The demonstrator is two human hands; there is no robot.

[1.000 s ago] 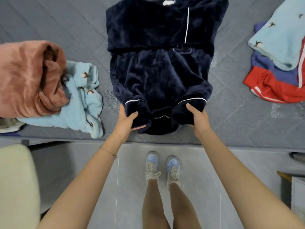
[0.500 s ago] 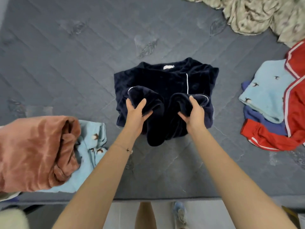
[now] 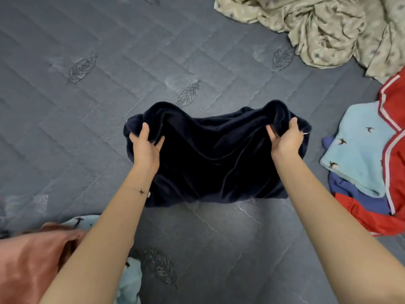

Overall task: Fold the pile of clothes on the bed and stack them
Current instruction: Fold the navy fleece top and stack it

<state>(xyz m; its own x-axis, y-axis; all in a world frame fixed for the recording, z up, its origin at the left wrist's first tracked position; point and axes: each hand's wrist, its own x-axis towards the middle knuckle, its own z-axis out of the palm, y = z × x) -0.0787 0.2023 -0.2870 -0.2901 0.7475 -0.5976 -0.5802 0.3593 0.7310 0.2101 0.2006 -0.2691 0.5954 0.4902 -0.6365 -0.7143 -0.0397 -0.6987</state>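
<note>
Now the middle of the bed [image 3: 109, 106] held the navy top [image 3: 214, 163], doubled over since a second earlier, hem brought up to collar; left hand [image 3: 145, 148] and right hand [image 3: 287, 141] each gripped a far corner, so it looked nearly stackable.

Fingertips of the left hand [image 3: 145, 148] and right hand [image 3: 287, 139] are lying buried in folds of the navy garment [image 3: 214, 159]. The left forearm [image 3: 105, 249] is covering part of the blurred pink garment [image 3: 28, 266] — it is running off the bottom-left corner — while the right edge is cropping the red jacket [image 3: 394, 172] and beige sheet [image 3: 328, 29].
</note>
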